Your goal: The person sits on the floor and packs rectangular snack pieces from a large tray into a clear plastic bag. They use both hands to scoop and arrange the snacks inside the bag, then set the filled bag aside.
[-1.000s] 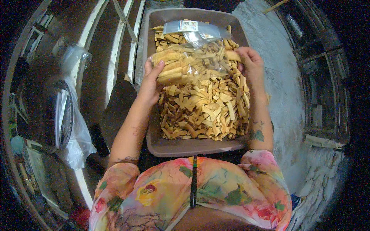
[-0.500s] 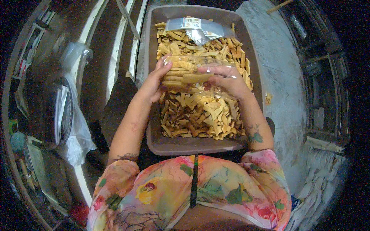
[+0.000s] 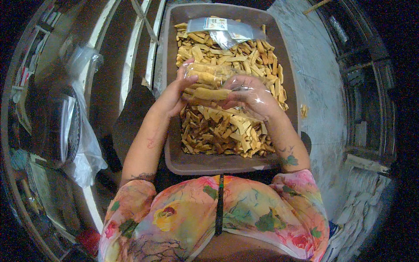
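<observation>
A clear plastic bag [image 3: 205,69] of yellow-brown snack strips is held above a big brown tub. My left hand [image 3: 178,89] grips its filled end, thumb on the near side and fingers behind. Inside the bag's open end, as far as I can see, is my right hand [image 3: 251,96], with shiny film over its back and wrist. Its bent fingers press against the end of one thick strip [image 3: 210,94]; the fingertips are partly hidden. Under both hands, loose snack strips [image 3: 218,131] fill the brown tub [image 3: 172,166].
Flat printed plastic bags [image 3: 218,26] lie on the strips at the tub's far end. To the left hangs crumpled clear plastic [image 3: 89,161] beside a dark round rim. Pale slats [image 3: 131,52] stand left of the tub. A few crumbs [image 3: 304,111] sit on the grey surface at right.
My right hand's fingers have bent and drawn nearer to me, against the thick strip's end. More film now covers that hand. The left hand keeps its hold.
</observation>
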{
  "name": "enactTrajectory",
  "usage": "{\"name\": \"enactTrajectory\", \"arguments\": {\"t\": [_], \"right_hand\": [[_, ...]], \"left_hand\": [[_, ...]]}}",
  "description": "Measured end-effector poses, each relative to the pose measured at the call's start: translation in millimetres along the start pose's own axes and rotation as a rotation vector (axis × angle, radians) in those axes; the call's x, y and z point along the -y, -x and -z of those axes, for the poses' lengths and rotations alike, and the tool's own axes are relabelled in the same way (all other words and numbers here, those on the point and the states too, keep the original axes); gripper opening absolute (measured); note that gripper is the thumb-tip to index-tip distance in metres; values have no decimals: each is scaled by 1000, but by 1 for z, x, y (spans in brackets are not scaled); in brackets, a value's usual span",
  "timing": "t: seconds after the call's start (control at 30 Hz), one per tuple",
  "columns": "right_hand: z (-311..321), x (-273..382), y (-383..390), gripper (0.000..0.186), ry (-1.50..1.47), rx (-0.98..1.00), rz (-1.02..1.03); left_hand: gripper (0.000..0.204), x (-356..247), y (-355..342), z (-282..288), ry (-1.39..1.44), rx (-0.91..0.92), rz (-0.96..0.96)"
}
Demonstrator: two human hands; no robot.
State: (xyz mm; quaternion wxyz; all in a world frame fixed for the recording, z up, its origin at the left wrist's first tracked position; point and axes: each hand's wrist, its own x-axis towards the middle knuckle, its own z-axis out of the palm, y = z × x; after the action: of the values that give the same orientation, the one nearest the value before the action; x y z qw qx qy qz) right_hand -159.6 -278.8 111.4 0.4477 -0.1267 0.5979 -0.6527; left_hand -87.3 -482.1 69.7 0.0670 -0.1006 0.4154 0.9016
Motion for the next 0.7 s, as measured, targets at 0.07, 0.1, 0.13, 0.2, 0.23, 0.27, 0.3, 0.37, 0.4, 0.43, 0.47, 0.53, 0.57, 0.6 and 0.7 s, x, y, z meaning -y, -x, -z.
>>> {"name": "enactTrajectory", "arguments": {"t": [0.07,0.1,0.13,0.2,0.23,0.27,0.3,0.37,0.4,0.43,0.47,0.53,0.57,0.6,0.7], "right_hand": [[-1,-1,1,12,268,-6,57],[-2,-3,0,11,275,-58,106],[-3,-5,-1,11,280,-110,156],[-4,-10,-4,10,395,-207,242],[-4,-11,-5,10,510,-250,277],[-4,-12,-5,11,654,-324,306],[-4,-11,-5,12,585,-283,276],[-4,-8,-3,13,505,-265,208],[-4,-6,-1,14,478,-236,177],[-4,-3,1,14,450,-209,147],[-5,-2,1,14,418,-159,162],[-7,-2,0,11,517,-190,164],[-8,-5,-2,13,567,-199,205],[-9,-9,-4,12,592,-207,194],[-6,-24,-11,12,640,-228,211]], "left_hand": [[62,0,-1,-2,-52,-26,-2],[63,0,-2,-2,-92,-51,-4],[65,-1,-3,-3,-134,-77,-6],[71,-1,-4,-3,-142,-130,69],[74,-1,-4,-3,-138,-147,107],[76,-1,-4,-2,-124,-118,98],[79,-1,-3,0,-103,-80,89],[82,-1,-2,2,-116,-20,54],[84,-1,-3,3,-152,1,30],[86,0,-2,3,-187,0,26],[86,0,-2,3,-159,31,7],[88,0,-2,0,-105,49,7],[89,0,-1,-2,-159,47,0],[89,0,-1,-5,-220,47,-6],[90,-2,3,-12,-394,-9,30]]}}
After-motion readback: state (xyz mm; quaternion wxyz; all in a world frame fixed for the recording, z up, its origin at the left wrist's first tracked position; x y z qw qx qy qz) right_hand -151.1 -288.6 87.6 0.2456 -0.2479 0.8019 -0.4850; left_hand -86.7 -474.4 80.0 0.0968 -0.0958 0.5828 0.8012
